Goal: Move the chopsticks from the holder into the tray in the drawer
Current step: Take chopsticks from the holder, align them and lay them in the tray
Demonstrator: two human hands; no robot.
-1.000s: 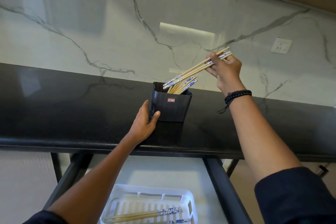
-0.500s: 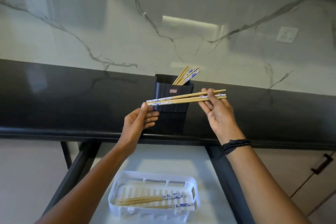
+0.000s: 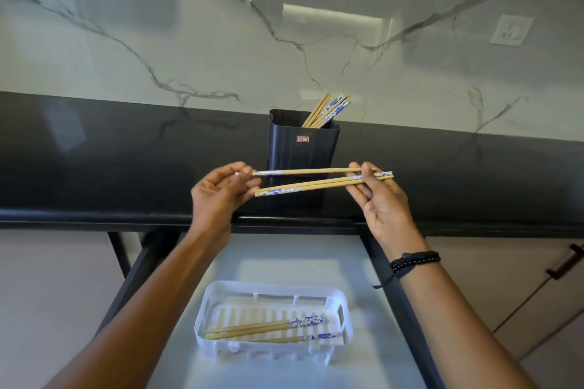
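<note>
Bamboo chopsticks point(image 3: 319, 181), loose bundle: your right hand point(image 3: 380, 199) pinches one end, left hand point(image 3: 218, 196) fingertips the other. Risk: sticks splay, one slips, misses tray point(image 3: 343, 309) below.

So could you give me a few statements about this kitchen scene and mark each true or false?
1. Both hands hold chopsticks above the open drawer. True: the left hand and right hand hold the held chopsticks between them.
2. The black holder is empty. False: several chopsticks still stand in it.
3. The white tray already contains chopsticks. True.
4. The holder sits inside the drawer. False: it stands on the black counter.
5. The right wrist is bare. False: it wears a dark bracelet.
</note>
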